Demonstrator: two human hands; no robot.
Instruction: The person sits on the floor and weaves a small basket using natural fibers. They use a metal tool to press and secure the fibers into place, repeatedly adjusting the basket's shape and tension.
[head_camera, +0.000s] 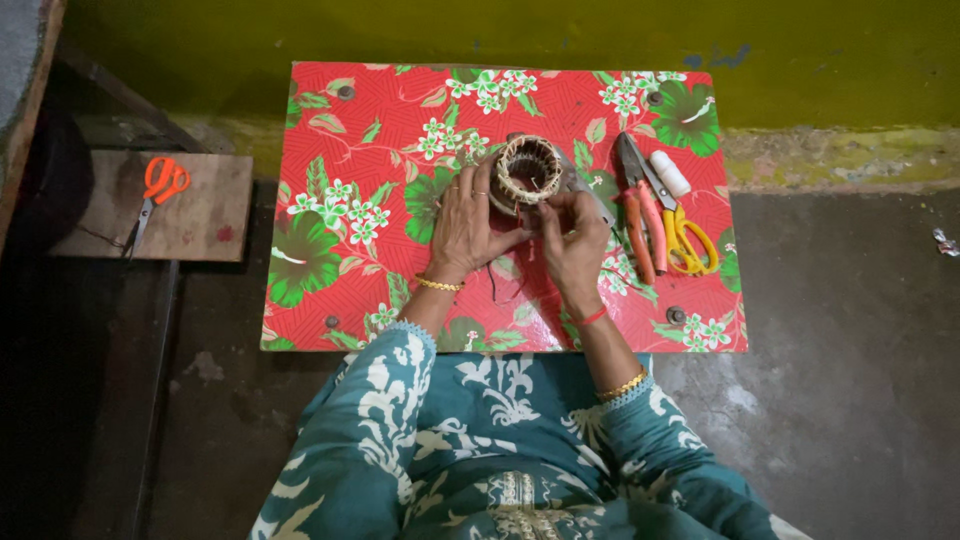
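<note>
- nearest the wearer, on the near half of the low red flowered table (330, 130), thin dark wire ends (497, 285) trail loose below the wrists; judged risk: a sleeve or wrist could catch them and pull a turn out of place.
- left hand (465, 222) is curled against the left side of the ring-shaped wound coil (528, 170), steadying it; if that hold slackens the ring could roll or tip on the slick cover.
- right hand (572, 238) is pinched shut on something fine just below the ring, apparently a strand; what it grips is too small to confirm. a hard tug could snap the strand or nick its coating.
- the ring sits mid-table, toward the far edge, touching both hands.
- just right of the hands lie red-handled pliers (645, 235), yellow-handled scissors (688, 242) and a white roll (670, 172); the tool points sit near the right hand, so a blind reach could meet an edge.
- well apart, far left, orange-handled scissors (155, 195) rest on a wooden board (205, 215).
</note>
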